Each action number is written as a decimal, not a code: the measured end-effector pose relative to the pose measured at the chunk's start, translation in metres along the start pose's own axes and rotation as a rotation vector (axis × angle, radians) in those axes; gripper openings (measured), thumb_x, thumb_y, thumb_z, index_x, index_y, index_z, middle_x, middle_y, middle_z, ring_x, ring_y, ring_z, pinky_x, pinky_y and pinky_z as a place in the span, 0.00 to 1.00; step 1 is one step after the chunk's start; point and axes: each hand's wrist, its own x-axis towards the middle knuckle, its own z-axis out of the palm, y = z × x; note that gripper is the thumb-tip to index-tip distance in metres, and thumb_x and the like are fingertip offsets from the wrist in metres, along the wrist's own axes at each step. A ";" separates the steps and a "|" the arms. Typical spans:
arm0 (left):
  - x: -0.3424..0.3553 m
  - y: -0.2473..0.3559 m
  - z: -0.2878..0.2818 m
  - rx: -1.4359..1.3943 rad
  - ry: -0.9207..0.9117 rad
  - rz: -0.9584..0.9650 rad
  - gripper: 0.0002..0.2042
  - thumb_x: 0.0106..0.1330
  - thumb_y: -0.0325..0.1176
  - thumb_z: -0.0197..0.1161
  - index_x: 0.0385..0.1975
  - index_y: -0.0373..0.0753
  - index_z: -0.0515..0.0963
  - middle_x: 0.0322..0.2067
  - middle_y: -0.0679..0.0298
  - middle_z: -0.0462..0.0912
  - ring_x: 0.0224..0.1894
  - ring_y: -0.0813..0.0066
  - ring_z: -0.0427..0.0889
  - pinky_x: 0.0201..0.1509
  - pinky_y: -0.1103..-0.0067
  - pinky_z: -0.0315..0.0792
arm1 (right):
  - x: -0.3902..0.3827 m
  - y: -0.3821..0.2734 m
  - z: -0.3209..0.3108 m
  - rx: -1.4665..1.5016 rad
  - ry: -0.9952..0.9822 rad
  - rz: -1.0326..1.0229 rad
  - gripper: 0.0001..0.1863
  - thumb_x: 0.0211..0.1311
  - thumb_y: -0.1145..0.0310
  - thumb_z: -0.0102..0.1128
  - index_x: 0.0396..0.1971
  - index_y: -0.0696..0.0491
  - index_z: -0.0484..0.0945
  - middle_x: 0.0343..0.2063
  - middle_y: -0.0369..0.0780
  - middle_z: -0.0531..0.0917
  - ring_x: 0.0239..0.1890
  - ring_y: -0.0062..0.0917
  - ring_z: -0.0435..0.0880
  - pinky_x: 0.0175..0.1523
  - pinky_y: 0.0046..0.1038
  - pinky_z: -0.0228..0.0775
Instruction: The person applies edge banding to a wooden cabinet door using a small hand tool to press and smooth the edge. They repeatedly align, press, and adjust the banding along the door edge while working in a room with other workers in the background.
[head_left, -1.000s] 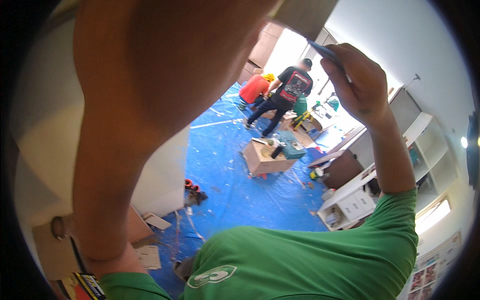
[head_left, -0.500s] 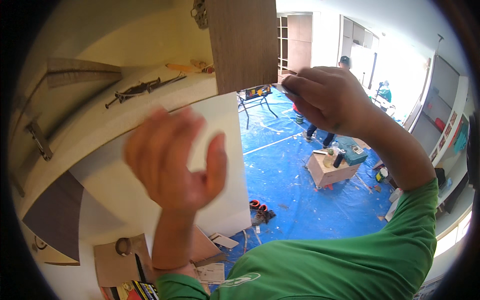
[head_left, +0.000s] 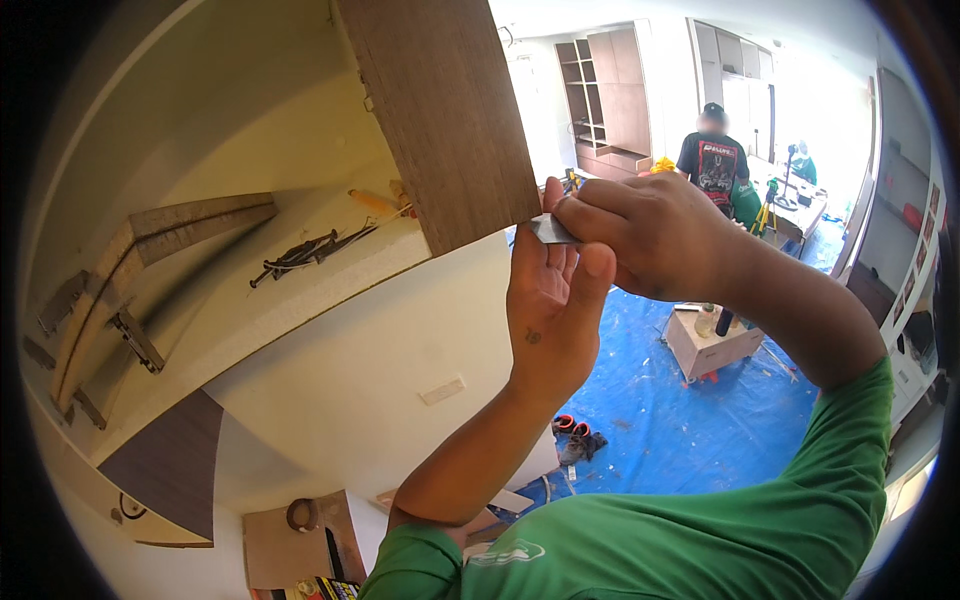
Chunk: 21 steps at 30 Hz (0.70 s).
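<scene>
Head view: pinched firmly between thumb and fingers of the right hand (head_left: 650, 225), a small flat grey piece (head_left: 553, 231), jutting out to the left of the grip, right by the lower corner of a brown wood-grain panel (head_left: 445, 110); impossible to make out whether touching it. Just below and left of the grip, the left hand (head_left: 555, 320), raised, with thumb apart from upturned fingers; with fingertips partly hidden, no telling whether clasped on anything.

To judge by appearance, probably light, thin and stiff, perhaps smooth enough to slip, unlikely to break. Best held by the broad faces, well back from the exposed edge in case of sharpness.

Farther left of the grip, beyond the panel, a pale shelf (head_left: 230, 330) with dark metal hardware (head_left: 315, 255) and an orange-yellow piece (head_left: 372, 203). Beyond and right of the grip, a person in a dark shirt (head_left: 715, 165); below, a wooden box (head_left: 712, 345) on a blue sheet (head_left: 640, 400).
</scene>
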 end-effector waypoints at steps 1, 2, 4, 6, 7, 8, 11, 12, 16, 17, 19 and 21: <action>0.000 0.003 0.004 -0.007 0.020 -0.012 0.37 0.76 0.45 0.61 0.74 0.28 0.53 0.72 0.46 0.62 0.76 0.59 0.59 0.79 0.64 0.50 | 0.000 0.000 -0.001 0.005 -0.004 0.012 0.10 0.64 0.65 0.62 0.38 0.53 0.75 0.28 0.37 0.79 0.25 0.32 0.86 0.26 0.35 0.76; -0.002 0.007 0.004 -0.019 0.041 -0.064 0.36 0.77 0.46 0.58 0.75 0.30 0.53 0.73 0.47 0.59 0.77 0.61 0.56 0.80 0.64 0.49 | 0.000 0.000 -0.002 0.005 -0.011 0.020 0.09 0.65 0.65 0.61 0.38 0.54 0.75 0.28 0.37 0.79 0.25 0.32 0.86 0.27 0.35 0.76; -0.003 0.011 0.005 -0.043 0.108 -0.128 0.33 0.79 0.46 0.55 0.75 0.32 0.55 0.75 0.49 0.59 0.78 0.63 0.56 0.81 0.64 0.48 | 0.001 0.002 -0.003 0.008 -0.020 0.029 0.08 0.66 0.65 0.59 0.38 0.54 0.76 0.29 0.37 0.80 0.25 0.32 0.86 0.27 0.36 0.77; 0.002 0.009 0.004 -0.072 0.159 -0.133 0.31 0.79 0.45 0.54 0.74 0.33 0.58 0.73 0.50 0.63 0.77 0.64 0.59 0.80 0.64 0.50 | 0.004 0.003 -0.003 -0.045 -0.017 -0.003 0.08 0.67 0.64 0.58 0.37 0.54 0.76 0.29 0.37 0.81 0.25 0.32 0.86 0.28 0.36 0.78; 0.003 0.009 0.004 -0.089 0.164 -0.126 0.30 0.80 0.45 0.54 0.73 0.33 0.59 0.72 0.51 0.64 0.76 0.64 0.61 0.80 0.64 0.51 | 0.007 0.004 -0.003 -0.069 -0.011 -0.021 0.08 0.67 0.64 0.57 0.37 0.54 0.77 0.29 0.37 0.81 0.25 0.33 0.86 0.28 0.36 0.78; 0.007 0.010 -0.001 -0.110 0.130 -0.102 0.29 0.79 0.45 0.54 0.73 0.33 0.60 0.71 0.52 0.66 0.75 0.64 0.63 0.80 0.64 0.52 | 0.009 0.003 -0.003 -0.072 -0.010 -0.025 0.08 0.67 0.64 0.58 0.37 0.54 0.77 0.29 0.37 0.81 0.25 0.33 0.86 0.29 0.37 0.78; -0.001 0.013 -0.002 -0.088 0.126 -0.142 0.30 0.79 0.43 0.56 0.73 0.30 0.58 0.71 0.48 0.65 0.75 0.60 0.63 0.78 0.65 0.55 | 0.016 -0.001 -0.003 -0.082 -0.031 -0.019 0.08 0.67 0.63 0.59 0.36 0.53 0.77 0.29 0.37 0.82 0.26 0.34 0.86 0.30 0.37 0.79; -0.006 0.014 -0.003 -0.085 0.093 -0.119 0.31 0.79 0.43 0.56 0.73 0.29 0.57 0.72 0.45 0.63 0.75 0.59 0.62 0.78 0.66 0.56 | 0.014 -0.003 -0.006 -0.086 -0.058 -0.002 0.08 0.66 0.64 0.60 0.35 0.53 0.77 0.29 0.38 0.82 0.26 0.34 0.86 0.30 0.37 0.79; -0.025 0.027 -0.013 0.164 -0.027 -0.157 0.33 0.78 0.36 0.57 0.76 0.32 0.51 0.74 0.44 0.59 0.77 0.53 0.59 0.79 0.63 0.52 | -0.031 -0.005 -0.013 0.106 -0.091 0.071 0.07 0.66 0.67 0.62 0.33 0.54 0.76 0.27 0.40 0.81 0.27 0.36 0.85 0.32 0.39 0.77; -0.028 0.033 -0.016 0.152 0.013 -0.166 0.33 0.78 0.35 0.57 0.76 0.33 0.49 0.74 0.44 0.58 0.77 0.52 0.58 0.79 0.62 0.51 | -0.051 -0.005 -0.003 0.295 -0.066 0.200 0.07 0.66 0.70 0.63 0.31 0.56 0.75 0.25 0.43 0.80 0.28 0.39 0.83 0.33 0.39 0.75; -0.031 0.047 -0.020 0.112 0.132 -0.160 0.35 0.74 0.35 0.58 0.76 0.32 0.51 0.75 0.42 0.58 0.77 0.46 0.58 0.79 0.57 0.48 | -0.110 -0.007 0.026 0.346 -0.134 0.405 0.09 0.67 0.70 0.62 0.28 0.58 0.76 0.26 0.46 0.81 0.29 0.45 0.82 0.34 0.42 0.74; -0.033 0.068 -0.021 -0.024 0.046 -0.084 0.37 0.73 0.33 0.55 0.77 0.28 0.45 0.78 0.41 0.46 0.81 0.46 0.43 0.81 0.52 0.39 | -0.188 -0.023 0.075 0.417 -0.258 0.744 0.11 0.68 0.66 0.61 0.27 0.56 0.78 0.22 0.51 0.79 0.27 0.47 0.82 0.33 0.42 0.71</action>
